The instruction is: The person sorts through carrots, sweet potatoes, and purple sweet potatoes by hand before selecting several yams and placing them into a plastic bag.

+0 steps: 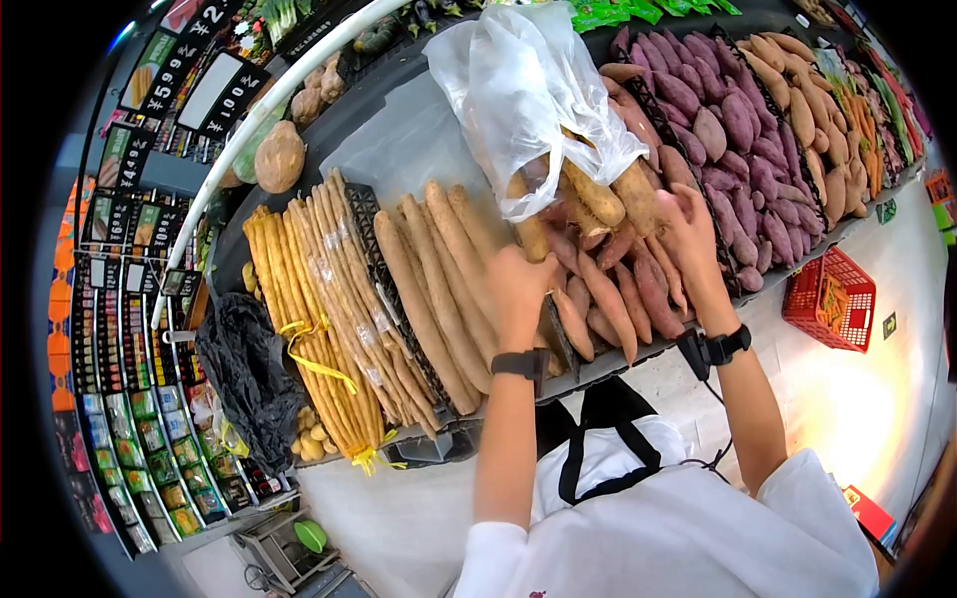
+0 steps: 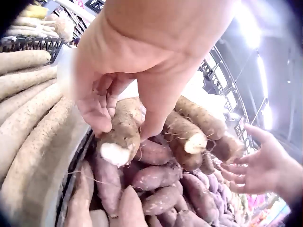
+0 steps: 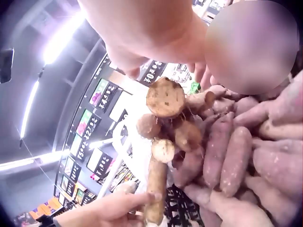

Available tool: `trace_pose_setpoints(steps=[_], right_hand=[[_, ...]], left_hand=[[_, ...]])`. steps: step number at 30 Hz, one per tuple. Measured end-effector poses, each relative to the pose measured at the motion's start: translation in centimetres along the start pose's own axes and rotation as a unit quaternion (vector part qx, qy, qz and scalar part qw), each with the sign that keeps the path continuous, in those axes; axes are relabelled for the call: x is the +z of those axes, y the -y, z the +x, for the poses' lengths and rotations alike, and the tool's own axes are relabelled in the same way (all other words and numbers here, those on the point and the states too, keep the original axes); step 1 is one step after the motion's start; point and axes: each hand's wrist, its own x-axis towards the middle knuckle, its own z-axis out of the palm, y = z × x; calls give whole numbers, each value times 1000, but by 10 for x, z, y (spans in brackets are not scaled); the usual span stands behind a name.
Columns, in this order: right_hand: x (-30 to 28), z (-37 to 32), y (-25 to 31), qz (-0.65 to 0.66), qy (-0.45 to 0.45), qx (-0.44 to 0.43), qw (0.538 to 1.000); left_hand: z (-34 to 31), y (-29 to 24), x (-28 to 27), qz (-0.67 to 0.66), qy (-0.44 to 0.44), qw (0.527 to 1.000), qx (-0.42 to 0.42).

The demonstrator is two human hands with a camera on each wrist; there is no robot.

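Note:
My left hand [image 1: 518, 284] grips a thick brown yam [image 2: 122, 125] near its pale cut end, thumb on one side and fingers on the other. Beside it, several more yams [image 1: 595, 199] stick out of the mouth of a white plastic bag [image 1: 523, 85], which lies over the display. In the left wrist view my right hand [image 2: 262, 165] has its fingers spread next to the yam ends, holding nothing. Reddish sweet potatoes [image 1: 608, 289] lie in a heap under the yams and between the two hands.
Long pale yams [image 1: 429, 289] and bundled thin yams [image 1: 339, 289] lie left of the hands, past a black divider. Purple sweet potatoes [image 1: 738, 130] fill the section to the right. A black bag [image 1: 244, 369] hangs at the left edge; a red basket [image 1: 832, 299] stands on the floor.

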Motion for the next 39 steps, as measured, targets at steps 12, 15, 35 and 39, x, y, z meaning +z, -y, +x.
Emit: trace_pose_setpoints(steps=[12, 15, 35, 39], right_hand=[[39, -77, -29, 307, 309, 275, 857], [52, -79, -33, 331, 361, 297, 820], [2, -392, -77, 292, 207, 259, 897], [7, -419, -91, 289, 213, 240, 902]], left_hand=[[-90, 25, -5, -191, 113, 972, -80], [-132, 49, 5, -227, 120, 966, -37], [-394, 170, -28, -221, 240, 944, 53], [-412, 186, -34, -226, 259, 939, 22]])
